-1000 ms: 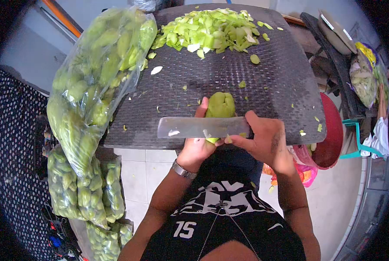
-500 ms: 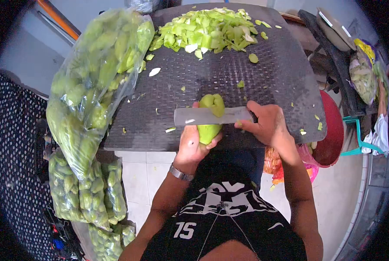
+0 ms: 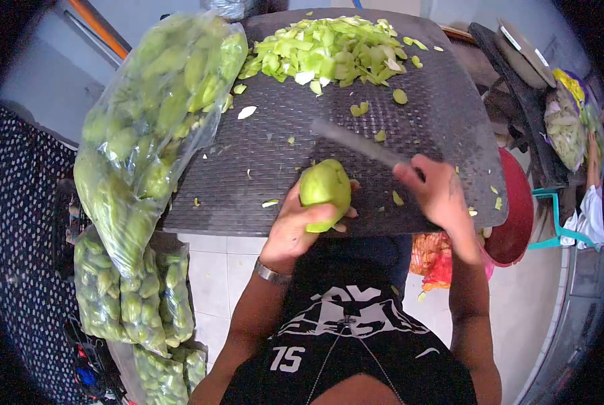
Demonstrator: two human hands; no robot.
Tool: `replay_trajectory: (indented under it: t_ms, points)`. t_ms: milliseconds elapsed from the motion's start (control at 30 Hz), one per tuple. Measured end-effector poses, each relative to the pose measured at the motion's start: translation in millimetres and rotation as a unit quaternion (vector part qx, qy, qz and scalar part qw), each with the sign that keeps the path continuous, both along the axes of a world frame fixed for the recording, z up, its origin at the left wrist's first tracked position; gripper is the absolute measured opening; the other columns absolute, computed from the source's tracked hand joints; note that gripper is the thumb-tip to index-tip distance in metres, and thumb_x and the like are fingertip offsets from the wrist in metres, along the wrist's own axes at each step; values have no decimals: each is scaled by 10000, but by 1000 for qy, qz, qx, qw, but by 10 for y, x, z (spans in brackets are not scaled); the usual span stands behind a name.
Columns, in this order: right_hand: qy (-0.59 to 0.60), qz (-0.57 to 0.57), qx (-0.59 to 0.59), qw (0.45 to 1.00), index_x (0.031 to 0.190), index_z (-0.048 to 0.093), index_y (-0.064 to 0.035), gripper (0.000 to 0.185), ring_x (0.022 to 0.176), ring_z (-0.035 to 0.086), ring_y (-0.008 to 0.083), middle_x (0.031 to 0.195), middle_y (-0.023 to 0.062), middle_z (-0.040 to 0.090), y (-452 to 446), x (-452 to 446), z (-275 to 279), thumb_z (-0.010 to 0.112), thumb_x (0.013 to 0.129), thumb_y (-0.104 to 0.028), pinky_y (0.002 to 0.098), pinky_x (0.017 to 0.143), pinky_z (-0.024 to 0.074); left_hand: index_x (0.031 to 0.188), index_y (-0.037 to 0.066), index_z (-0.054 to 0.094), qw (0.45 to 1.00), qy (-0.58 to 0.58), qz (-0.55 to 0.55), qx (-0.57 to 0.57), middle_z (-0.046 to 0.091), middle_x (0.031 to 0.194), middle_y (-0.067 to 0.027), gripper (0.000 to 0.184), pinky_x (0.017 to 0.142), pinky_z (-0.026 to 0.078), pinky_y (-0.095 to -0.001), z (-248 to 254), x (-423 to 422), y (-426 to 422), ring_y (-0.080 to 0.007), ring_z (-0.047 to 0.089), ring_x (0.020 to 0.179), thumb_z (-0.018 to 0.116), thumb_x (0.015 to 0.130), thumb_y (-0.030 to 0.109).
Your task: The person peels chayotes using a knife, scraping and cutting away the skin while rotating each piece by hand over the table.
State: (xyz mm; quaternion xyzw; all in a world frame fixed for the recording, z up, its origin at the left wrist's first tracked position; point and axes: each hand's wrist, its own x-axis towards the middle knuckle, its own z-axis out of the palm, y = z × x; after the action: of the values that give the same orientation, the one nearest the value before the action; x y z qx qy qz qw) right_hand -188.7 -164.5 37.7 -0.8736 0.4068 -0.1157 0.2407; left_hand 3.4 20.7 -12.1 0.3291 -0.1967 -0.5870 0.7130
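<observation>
My left hand (image 3: 294, 223) is wrapped round a pale green chayote (image 3: 325, 192), held above the near edge of the dark woven table (image 3: 248, 158). Much of the chayote's surface looks smooth and cut. In my right hand (image 3: 440, 192) is a knife (image 3: 359, 145), its broad blade blurred and pointing up and to the left, apart from the chayote. Beyond both hands, a heap of green peel slices (image 3: 329, 50) lies at the table's far side. Small scraps are scattered over the woven top.
A large clear bag of chayotes (image 3: 146, 128) lies along the table's left side. More filled bags (image 3: 136, 297) stand on the floor at lower left. To the right are a red tub (image 3: 511, 209), a turquoise stool frame (image 3: 555, 219) and an orange-red net bag (image 3: 431, 260).
The knife has come off the chayote and swung up and to the right, its blade now slanted. My left hand has turned the chayote. A peel piece has landed on the table.
</observation>
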Motion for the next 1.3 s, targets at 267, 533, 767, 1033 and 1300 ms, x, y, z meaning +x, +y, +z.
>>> replay_trajectory:
  t_ms: [267, 533, 767, 1033, 1300]
  points:
    - [-56, 197, -77, 976, 831, 545, -34, 600, 673, 647, 443, 656, 210, 598, 457, 100, 164, 815, 741, -563, 480, 577, 480, 1331, 37, 534, 934, -340, 107, -20, 671, 1204, -87, 652, 939, 566, -359, -137, -75, -120, -184, 682, 1071, 871, 779, 119]
    - [-42, 230, -117, 965, 869, 580, -68, 645, 690, 689, 419, 693, 202, 661, 412, 92, 174, 725, 783, -690, 520, 596, 522, 1245, 32, 583, 992, 32, 114, 32, 694, 1144, -88, 521, 909, 563, -341, 27, -119, -196, -184, 691, 1021, 854, 811, 135]
    - [-21, 178, -86, 980, 840, 592, -44, 628, 711, 646, 470, 642, 232, 601, 3, 85, -137, 707, 819, -660, 540, 630, 490, 1211, 4, 608, 931, -322, 162, 55, 701, 1107, -74, 659, 885, 561, -333, -16, -216, -79, -169, 685, 976, 941, 646, 71]
    - [69, 47, -123, 989, 777, 654, -32, 681, 741, 677, 467, 669, 243, 643, -330, 29, -207, 632, 876, -706, 550, 678, 525, 1285, -3, 581, 947, -259, 178, 71, 699, 1106, -69, 754, 893, 558, -309, 127, -133, 185, -155, 685, 977, 942, 627, 64]
    - [30, -6, 8, 1000, 764, 651, 22, 738, 807, 679, 474, 739, 290, 638, -370, 75, -221, 520, 975, -673, 528, 723, 517, 1432, 26, 443, 993, -9, 118, 28, 650, 1229, -159, 676, 836, 594, -396, 252, 108, 100, -278, 686, 1031, 771, 841, 43]
